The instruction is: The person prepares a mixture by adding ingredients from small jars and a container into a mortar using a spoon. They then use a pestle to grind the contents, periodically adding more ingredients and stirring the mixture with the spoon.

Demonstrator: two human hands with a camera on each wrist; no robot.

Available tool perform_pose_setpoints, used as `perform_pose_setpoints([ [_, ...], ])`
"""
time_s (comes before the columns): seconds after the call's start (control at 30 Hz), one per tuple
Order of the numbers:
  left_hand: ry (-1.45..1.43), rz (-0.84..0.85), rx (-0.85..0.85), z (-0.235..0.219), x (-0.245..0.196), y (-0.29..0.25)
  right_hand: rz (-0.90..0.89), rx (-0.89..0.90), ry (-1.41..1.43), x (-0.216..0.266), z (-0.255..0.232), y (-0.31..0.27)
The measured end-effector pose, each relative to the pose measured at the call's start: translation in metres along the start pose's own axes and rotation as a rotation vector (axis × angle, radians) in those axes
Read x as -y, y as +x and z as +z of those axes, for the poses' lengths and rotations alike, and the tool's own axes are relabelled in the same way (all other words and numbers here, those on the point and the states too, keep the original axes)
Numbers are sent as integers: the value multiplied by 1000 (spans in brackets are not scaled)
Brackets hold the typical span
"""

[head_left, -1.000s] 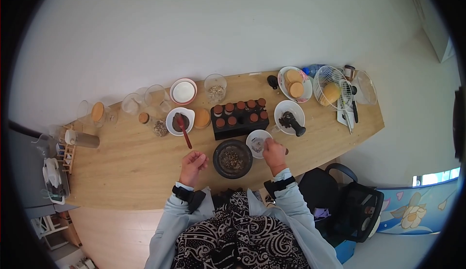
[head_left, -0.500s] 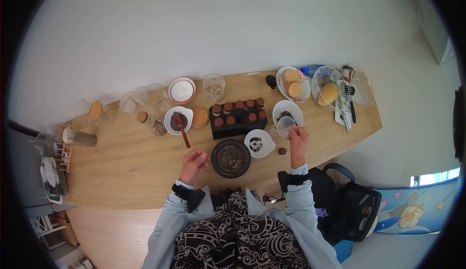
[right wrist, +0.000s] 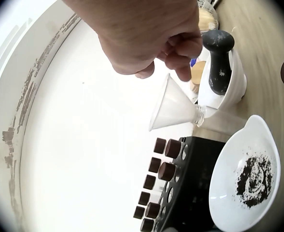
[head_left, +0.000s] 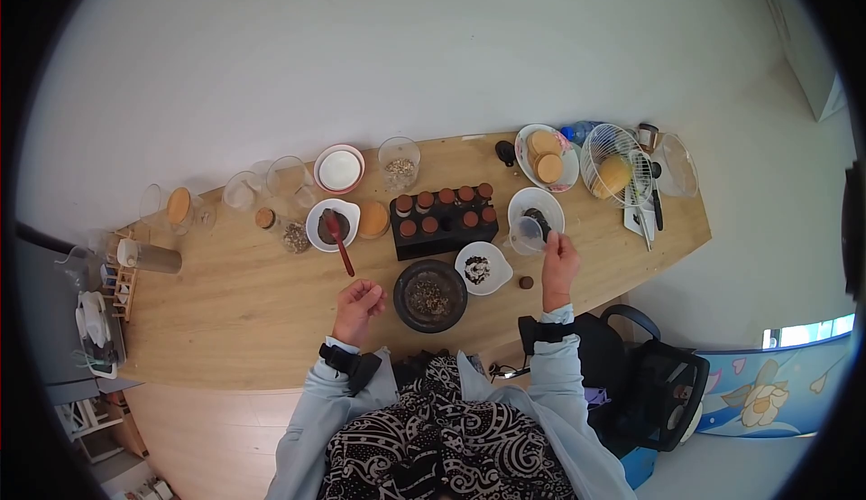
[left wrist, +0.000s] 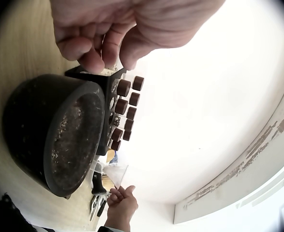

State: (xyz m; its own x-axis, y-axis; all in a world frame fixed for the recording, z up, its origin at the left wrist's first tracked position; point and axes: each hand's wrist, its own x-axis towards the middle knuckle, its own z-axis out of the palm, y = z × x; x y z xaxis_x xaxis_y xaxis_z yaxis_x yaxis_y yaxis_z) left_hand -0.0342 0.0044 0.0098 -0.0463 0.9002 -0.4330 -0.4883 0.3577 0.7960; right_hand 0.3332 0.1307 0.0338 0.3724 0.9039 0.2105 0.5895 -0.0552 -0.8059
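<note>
My right hand (head_left: 559, 270) hovers with loosely bent fingers beside a clear plastic funnel (head_left: 527, 236). In the right wrist view the fingertips are close to the rim of the funnel (right wrist: 173, 106), with a small gap. Its spout sits in the mouth of a clear glass tube (right wrist: 224, 121). Beside the tube, a spouted white bowl (right wrist: 250, 179) contains dark powder. My left hand (head_left: 358, 309) hangs loosely curled and holds nothing, left of a black mortar (head_left: 400, 297) with coarse grounds inside. A brown cap (head_left: 526, 282) lies right of the bowl.
A black rack (head_left: 424, 246) of brown-capped tubes stands behind the mortar. Behind the funnel, a white bowl (head_left: 553, 207) holds a dark pestle (right wrist: 220, 67). Left are a bowl with a red spatula (head_left: 339, 245) and several glass jars. A wire basket (head_left: 600, 143) stands at right.
My right hand carried the funnel from over the white bowl rightward to the glass tube, then let go of it. The left hand has stayed nearly still.
</note>
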Motion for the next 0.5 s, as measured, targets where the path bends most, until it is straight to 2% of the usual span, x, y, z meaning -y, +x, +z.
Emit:
perform_pose_setpoints([
  [0.03, 2, 3, 0, 0, 0, -1, -238, -160, -194, -2, -1, 1],
  [0.07, 4, 1, 0, 0, -1, -1, -235, -159, -194, -5, -4, 1],
  [0.13, 3, 2, 1, 1, -1, -1, -427, -231, -757, 9, -14, 3],
  [0.17, 4, 2, 5, 1, -1, 0, -426, -235, -758, 2, -14, 4],
  [0.23, 1, -6, 12, 1, 1, 1, -221, -28, -842, -15, -7, 7],
  [0.27, 2, -3, 9, 0, 2, 1, -223, -27, -838, -22, -5, 10],
  [0.33, 12, -15, 20, -1, 3, 1, -69, 102, -605, -26, -2, 14],
  [0.5, 28, -12, 10, -4, 4, 0, -69, 163, -569, -45, -1, 29],
])
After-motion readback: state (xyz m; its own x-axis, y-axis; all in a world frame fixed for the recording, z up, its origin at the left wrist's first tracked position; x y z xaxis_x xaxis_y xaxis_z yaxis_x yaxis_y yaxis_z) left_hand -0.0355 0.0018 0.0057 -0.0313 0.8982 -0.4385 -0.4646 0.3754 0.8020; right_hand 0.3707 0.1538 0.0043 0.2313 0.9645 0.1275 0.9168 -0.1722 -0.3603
